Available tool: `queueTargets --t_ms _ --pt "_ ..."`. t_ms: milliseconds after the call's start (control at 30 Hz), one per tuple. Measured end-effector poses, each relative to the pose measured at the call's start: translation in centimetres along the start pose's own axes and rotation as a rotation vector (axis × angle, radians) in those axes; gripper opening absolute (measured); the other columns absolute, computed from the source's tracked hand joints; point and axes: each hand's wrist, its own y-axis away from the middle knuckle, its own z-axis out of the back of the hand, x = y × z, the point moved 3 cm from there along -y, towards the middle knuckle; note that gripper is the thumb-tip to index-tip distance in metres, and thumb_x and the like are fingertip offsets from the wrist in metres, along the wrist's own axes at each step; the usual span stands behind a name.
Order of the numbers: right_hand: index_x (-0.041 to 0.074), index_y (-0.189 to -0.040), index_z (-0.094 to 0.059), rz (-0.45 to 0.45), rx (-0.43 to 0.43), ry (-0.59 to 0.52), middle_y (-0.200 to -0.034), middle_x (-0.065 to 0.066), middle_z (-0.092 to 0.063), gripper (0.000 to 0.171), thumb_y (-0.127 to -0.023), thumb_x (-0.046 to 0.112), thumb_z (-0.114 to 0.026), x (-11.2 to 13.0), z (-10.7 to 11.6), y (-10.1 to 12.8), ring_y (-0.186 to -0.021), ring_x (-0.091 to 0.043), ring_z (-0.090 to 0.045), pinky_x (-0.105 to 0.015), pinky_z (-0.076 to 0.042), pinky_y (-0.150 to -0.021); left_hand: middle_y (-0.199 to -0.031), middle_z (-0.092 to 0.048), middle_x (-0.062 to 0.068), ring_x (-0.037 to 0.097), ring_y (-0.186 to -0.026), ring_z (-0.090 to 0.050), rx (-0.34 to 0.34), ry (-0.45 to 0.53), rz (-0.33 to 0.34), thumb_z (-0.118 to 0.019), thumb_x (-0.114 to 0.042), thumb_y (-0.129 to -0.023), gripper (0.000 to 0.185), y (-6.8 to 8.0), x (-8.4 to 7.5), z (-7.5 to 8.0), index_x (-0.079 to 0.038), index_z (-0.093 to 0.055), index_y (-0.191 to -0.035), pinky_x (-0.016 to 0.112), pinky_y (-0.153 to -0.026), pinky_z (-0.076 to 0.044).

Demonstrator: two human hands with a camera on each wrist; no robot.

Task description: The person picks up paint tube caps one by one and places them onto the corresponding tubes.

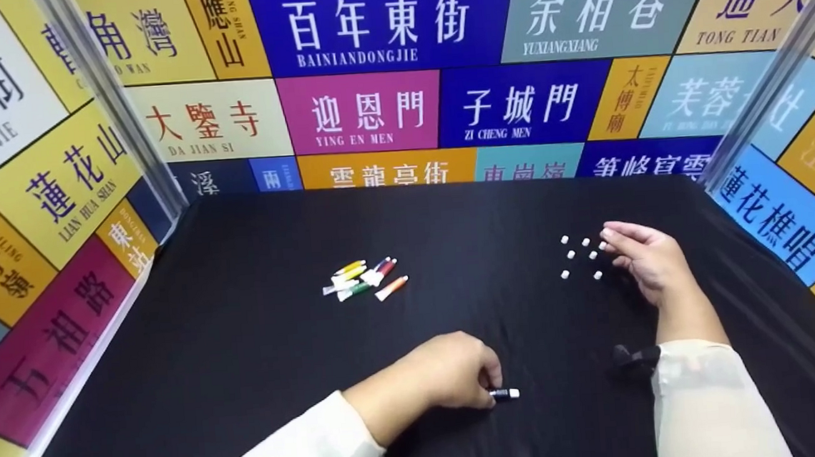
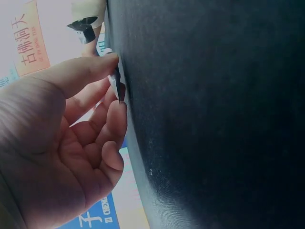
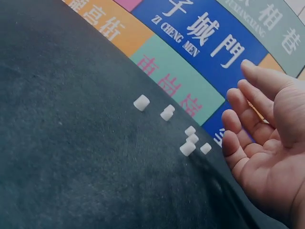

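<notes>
left hand (image 1: 446, 369) gripping probably a tube (image 1: 505, 394)

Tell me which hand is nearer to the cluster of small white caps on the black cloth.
Right. The right hand lies open just beside the white caps, fingertips at the cluster's edge. The left hand is well away, nearer the person, pinching a small tube against the cloth.

Staged recording booth: black-draped table (image 1: 244, 354), printed street-name backdrop panels (image 1: 382, 65)

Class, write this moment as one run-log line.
left hand: pinches tube on cloth | right hand: open beside caps | tubes: untouched
</notes>
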Motion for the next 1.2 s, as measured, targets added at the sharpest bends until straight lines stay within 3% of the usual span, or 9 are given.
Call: queueTargets --t_ms 233,333,433,600,667,800,1033,1200 --pt "0.027 -0.105 -0.082 -0.102 0.013 0.132 -0.089 0.01 -0.078 0.013 -0.097 0.017 -0.08 -0.8 1.0 0.1 -0.076 -0.004 -0.067 -0.016 -0.052 -0.06 -0.076 -0.072 -0.019 0.0 -0.072 -0.058 0.035 -0.004 0.01 -0.092 -0.031 -0.081 0.016 0.0 -0.2 -0.2 -0.029 -0.082 -0.093 0.018 -0.068 -0.048" --pt "0.028 -0.106 -0.081 -0.132 0.053 0.194 -0.09 0.012 -0.077 0.014 -0.097 0.017 -0.08 -1.2 1.4 0.1 -0.078 -0.005 -0.067 -0.017 -0.054 -0.065 -0.076 -0.072 -0.018 0.0 -0.072 -0.058 0.039 -0.001 0.014 -0.092 -0.032 -0.081 0.017 0.0 -0.2 -0.2 -0.028 -0.082 -0.093 0.019 -0.068 -0.047" --pt "0.023 -0.117 -0.08 -0.117 0.095 0.263 -0.096 0.015 -0.08 0.021 -0.096 0.018 -0.082 -1.7 1.8 0.1 -0.084 -0.002 -0.07 -0.017 -0.057 -0.075 -0.077 -0.073 -0.018 -0.001 -0.072 -0.058 0.028 0.025 0.012 -0.093 -0.035 -0.08 0.019 -0.1 0.0 -0.2 -0.028 -0.082 -0.094 0.018 -0.068 -0.047" --pt "0.0 -0.139 -0.068 -0.053 0.177 0.316 -0.107 0.013 -0.082 0.048 -0.094 0.007 -0.081 -2.1 1.9 0.0 -0.097 0.004 -0.075 -0.013 -0.058 -0.087 -0.08 -0.076 -0.017 -0.004 -0.073 -0.059 -0.017 0.14 0.022 -0.09 -0.041 -0.083 0.024 -0.2 1.5 0.1 -0.025 -0.083 -0.099 0.014 -0.07 -0.048" --pt "-0.008 -0.143 -0.062 -0.045 0.199 0.336 -0.109 0.013 -0.082 0.054 -0.093 0.001 -0.08 -2.1 1.9 -0.2 -0.1 0.003 -0.075 -0.012 -0.058 -0.089 -0.082 -0.078 -0.014 -0.004 -0.074 -0.061 -0.05 0.198 0.043 -0.088 -0.04 -0.085 0.025 -0.2 2.6 0.6 -0.023 -0.083 -0.102 0.014 -0.072 -0.049" --pt "-0.013 -0.146 -0.056 -0.044 0.223 0.487 -0.111 0.018 -0.079 0.061 -0.093 0.003 -0.081 -1.9 1.7 -0.4 -0.1 0.006 -0.073 -0.01 -0.057 -0.089 -0.088 -0.081 -0.007 0.002 -0.078 -0.065 -0.17 0.28 0.12 -0.087 -0.036 -0.087 0.025 -0.3 5.4 1.9 -0.019 -0.083 -0.104 0.021 -0.078 -0.053" --pt "-0.007 -0.145 -0.061 -0.039 0.235 0.692 -0.122 0.008 -0.078 0.059 -0.092 0.01 -0.082 -1.6 1.4 -0.3 -0.096 0.006 -0.068 -0.009 -0.055 -0.086 -0.098 -0.08 0.002 0.02 -0.093 -0.073 -0.418 0.307 0.327 -0.085 -0.028 -0.089 0.027 -0.3 10.7 3.9 -0.013 -0.08 -0.111 0.039 -0.091 -0.059" --pt "-0.002 -0.141 -0.067 -0.04 0.219 0.757 -0.124 0.005 -0.079 0.054 -0.091 0.013 -0.083 -1.6 1.3 0.0 -0.095 0.007 -0.067 -0.009 -0.054 -0.085 -0.105 -0.08 0.007 0.024 -0.1 -0.074 -0.512 0.375 0.47 -0.083 -0.021 -0.089 0.032 -0.2 13.5 4.4 -0.009 -0.078 -0.118 0.042 -0.096 -0.058"
